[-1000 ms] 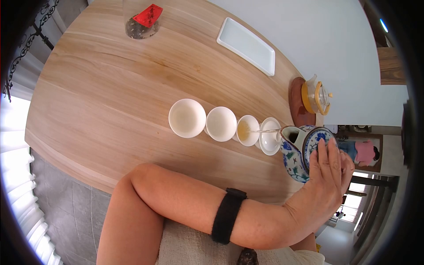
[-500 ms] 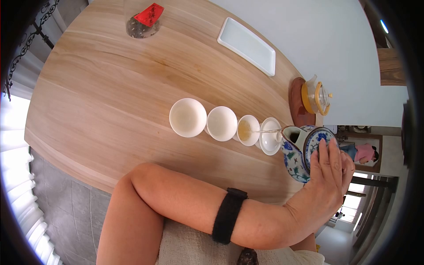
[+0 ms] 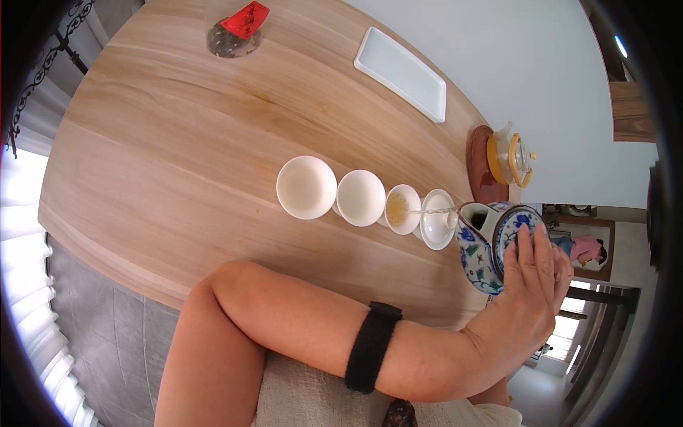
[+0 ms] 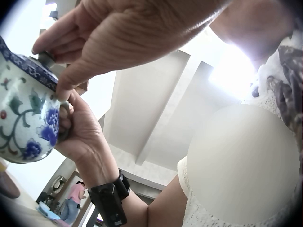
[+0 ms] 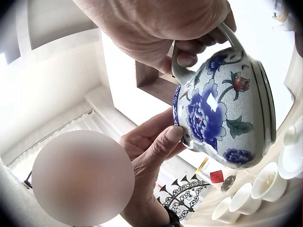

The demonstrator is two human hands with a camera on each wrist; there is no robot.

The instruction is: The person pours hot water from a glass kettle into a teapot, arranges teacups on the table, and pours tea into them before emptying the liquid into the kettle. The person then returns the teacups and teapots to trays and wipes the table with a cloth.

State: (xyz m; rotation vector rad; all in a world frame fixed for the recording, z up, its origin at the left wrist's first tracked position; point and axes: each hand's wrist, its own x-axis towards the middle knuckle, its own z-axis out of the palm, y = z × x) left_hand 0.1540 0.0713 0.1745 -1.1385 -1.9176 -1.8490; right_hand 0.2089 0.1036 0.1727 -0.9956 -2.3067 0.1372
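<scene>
A blue-and-white flowered teapot (image 3: 477, 260) is tilted, and a thin stream runs from its spout into a white cup (image 3: 403, 209) with pale amber liquid. My left hand (image 3: 526, 295) rests straight fingers on the teapot's lid, its thumb (image 5: 166, 142) at the rim in the right wrist view. My right hand (image 4: 85, 127) grips the teapot's handle (image 5: 182, 71); in the head view it is hidden. Left of the filling cup stand two more white cups, the middle one (image 3: 361, 198) and a larger one (image 3: 306, 188). Beneath the stream lies a white knobbed lid (image 3: 439, 219).
A long white tray (image 3: 402, 75) lies near the table's far edge. Beyond the cups, a glass teapot (image 3: 504, 160) stands by a reddish-brown board (image 3: 481, 167). A clear jar (image 3: 233, 44) with a red label sits at the far left. A person in pink (image 3: 585, 248) is in the background.
Liquid keeps streaming into the same cup. The hands hold nearly still on the teapot, while the whole head view has shifted slightly.
</scene>
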